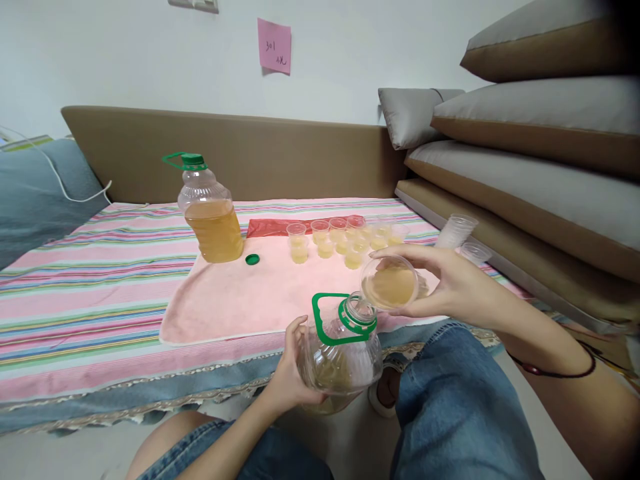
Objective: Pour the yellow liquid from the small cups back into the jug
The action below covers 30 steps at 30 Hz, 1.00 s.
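My left hand [290,373] is wrapped round the body of a clear plastic jug [345,363] with a green loop handle. The jug's mouth is uncapped, and pale liquid shows inside. My right hand [445,283] grips a clear plastic cup [389,283] with yellowish liquid in it, tilted with its rim at the jug's mouth. Beyond them, several plastic cups [325,240] of yellow liquid stand grouped on a pink towel [225,300]. A green cap [253,259] lies on the towel.
A second jug [215,227], capped and partly full of amber liquid, stands at the left. Behind the cups lies a red plastic bag [275,228]. Stacked empty cups [456,230] lean at the right, beside piled cushions [530,153]. A striped cloth [100,287] covers the surface.
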Each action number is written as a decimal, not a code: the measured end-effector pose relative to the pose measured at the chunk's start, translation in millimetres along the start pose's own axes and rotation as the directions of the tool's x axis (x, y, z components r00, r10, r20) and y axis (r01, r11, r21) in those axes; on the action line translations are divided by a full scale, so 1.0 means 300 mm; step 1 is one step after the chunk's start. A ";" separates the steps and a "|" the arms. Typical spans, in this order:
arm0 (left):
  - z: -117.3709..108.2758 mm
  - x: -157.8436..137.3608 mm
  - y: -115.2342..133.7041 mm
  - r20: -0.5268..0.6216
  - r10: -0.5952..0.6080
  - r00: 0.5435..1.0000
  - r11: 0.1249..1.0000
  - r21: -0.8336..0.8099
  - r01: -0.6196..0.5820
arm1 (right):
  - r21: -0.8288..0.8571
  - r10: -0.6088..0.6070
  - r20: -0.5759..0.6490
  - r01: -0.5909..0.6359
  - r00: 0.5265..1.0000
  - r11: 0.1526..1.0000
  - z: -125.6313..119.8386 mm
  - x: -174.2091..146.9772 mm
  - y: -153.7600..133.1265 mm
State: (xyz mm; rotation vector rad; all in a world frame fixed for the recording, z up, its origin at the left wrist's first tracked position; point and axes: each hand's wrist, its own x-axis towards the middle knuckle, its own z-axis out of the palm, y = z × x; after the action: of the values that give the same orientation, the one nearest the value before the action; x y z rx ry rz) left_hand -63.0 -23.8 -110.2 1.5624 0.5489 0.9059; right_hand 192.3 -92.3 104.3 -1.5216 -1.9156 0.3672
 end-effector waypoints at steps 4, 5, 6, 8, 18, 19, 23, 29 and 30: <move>0.000 -0.001 -0.005 -0.001 0.005 1.000 1.000 0.011 -0.005 | 0.002 -0.009 -0.002 0.009 1.000 1.000 -0.004 0.002 0.001; -0.001 -0.001 -0.006 -0.003 0.007 1.000 1.000 0.015 -0.007 | 0.003 -0.012 -0.003 0.012 1.000 1.000 -0.004 0.002 0.001; -0.001 -0.001 -0.006 -0.006 0.009 1.000 1.000 0.019 -0.009 | 0.005 -0.016 -0.003 0.016 1.000 1.000 -0.005 0.003 -0.001; -0.001 -0.001 -0.006 -0.009 0.011 1.000 1.000 0.024 -0.011 | 0.007 -0.015 0.002 0.015 1.000 1.000 -0.006 0.005 -0.006; 0.001 0.001 0.002 -0.008 0.024 1.000 0.999 0.024 -0.024 | 0.005 -0.007 0.013 0.007 1.000 1.000 -0.010 0.017 -0.013; 0.001 0.001 0.001 -0.007 0.028 1.000 0.999 0.028 -0.028 | 0.010 -0.010 0.011 0.010 1.000 1.000 -0.010 0.018 -0.012; -0.001 0.001 -0.001 -0.015 0.023 1.000 0.999 0.031 -0.023 | 0.026 -0.025 0.021 0.025 0.999 0.999 -0.012 0.022 -0.014; -0.001 0.000 0.000 -0.005 0.017 1.000 1.000 0.006 -0.017 | 0.028 -0.042 0.019 0.041 0.999 0.999 -0.014 0.027 -0.024; 0.000 0.000 0.001 -0.005 0.011 1.000 1.000 0.001 -0.011 | 0.032 -0.053 0.016 0.052 0.998 0.998 -0.013 0.027 -0.024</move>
State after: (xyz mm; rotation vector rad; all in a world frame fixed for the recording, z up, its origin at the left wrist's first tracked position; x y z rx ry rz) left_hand -63.1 -23.8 -110.0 1.5662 0.5452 0.9187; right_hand 188.5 -87.3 113.9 -1.4492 -1.9497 0.3856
